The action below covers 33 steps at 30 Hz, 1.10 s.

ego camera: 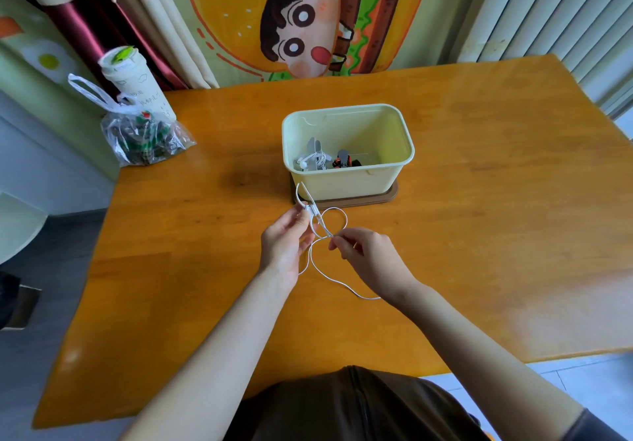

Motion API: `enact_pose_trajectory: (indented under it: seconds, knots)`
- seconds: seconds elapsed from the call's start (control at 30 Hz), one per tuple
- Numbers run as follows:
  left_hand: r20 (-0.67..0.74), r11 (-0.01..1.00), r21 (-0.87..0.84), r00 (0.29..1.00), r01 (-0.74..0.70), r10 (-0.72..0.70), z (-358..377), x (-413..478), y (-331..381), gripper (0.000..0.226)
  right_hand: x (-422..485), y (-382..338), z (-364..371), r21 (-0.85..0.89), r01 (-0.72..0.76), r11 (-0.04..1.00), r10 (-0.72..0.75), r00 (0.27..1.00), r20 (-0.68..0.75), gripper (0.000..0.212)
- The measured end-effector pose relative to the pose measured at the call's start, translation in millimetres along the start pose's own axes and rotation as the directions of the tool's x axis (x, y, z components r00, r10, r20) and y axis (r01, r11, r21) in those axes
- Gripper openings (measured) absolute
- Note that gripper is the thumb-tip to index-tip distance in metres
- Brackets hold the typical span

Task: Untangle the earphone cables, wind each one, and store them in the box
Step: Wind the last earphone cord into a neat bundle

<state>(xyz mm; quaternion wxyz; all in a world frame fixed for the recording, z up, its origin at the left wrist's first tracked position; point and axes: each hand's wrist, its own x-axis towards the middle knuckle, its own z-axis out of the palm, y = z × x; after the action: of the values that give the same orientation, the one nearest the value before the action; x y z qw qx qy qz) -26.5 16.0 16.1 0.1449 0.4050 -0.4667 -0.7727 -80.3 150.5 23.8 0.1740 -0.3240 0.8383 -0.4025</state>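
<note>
Two things stand far left of the box [347, 180], by the surface's [496, 200] back-left corner: a tied plastic bag [147, 135] at the edge and a lidded cup [135, 80] behind it. Just in front of the box, the left hand [284, 238] pinches the white earphone cable [322, 224] near its top; the right hand [370, 255] pinches it where the loops cross. The tail trails away from the box, under the right wrist. Inside the box lie two wound earphones [311, 159]. Right of the box, broad wood runs to the edge.
</note>
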Motion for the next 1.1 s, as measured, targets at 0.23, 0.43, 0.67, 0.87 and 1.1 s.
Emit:
enact_pose_trajectory:
  seconds: [0.23, 0.43, 0.67, 0.87, 1.1]
  knots:
    - [0.285, 0.762, 0.523, 0.921, -0.381, 0.265, -6, 4, -6, 0.025, 11, -3, -21, -0.133, 0.087, 0.987, -0.091, 0.996, -0.019, 0.02]
    - [0.483, 0.734, 0.571, 0.873, -0.368, 0.061, -11, -1, 4, 0.021, 21, 10, -37, -0.095, 0.075, 0.993, -0.084, 0.992, -0.096, 0.02]
    - [0.562, 0.79, 0.533, 0.824, -0.303, -0.063, -12, -7, 19, 0.024, 23, 15, -37, 0.035, 0.084, 0.996, -0.076, 0.98, -0.181, 0.018]
    - [0.558, 0.758, 0.61, 0.805, -0.232, -0.202, -10, -8, 31, 0.029, 20, 22, -32, 0.05, 0.089, 0.995, -0.078, 0.978, -0.192, 0.018]
    - [0.535, 0.725, 0.658, 0.804, -0.202, -0.261, -6, -8, 34, 0.028, 18, 18, -31, 0.043, 0.092, 0.995, -0.08, 0.971, -0.224, 0.014]
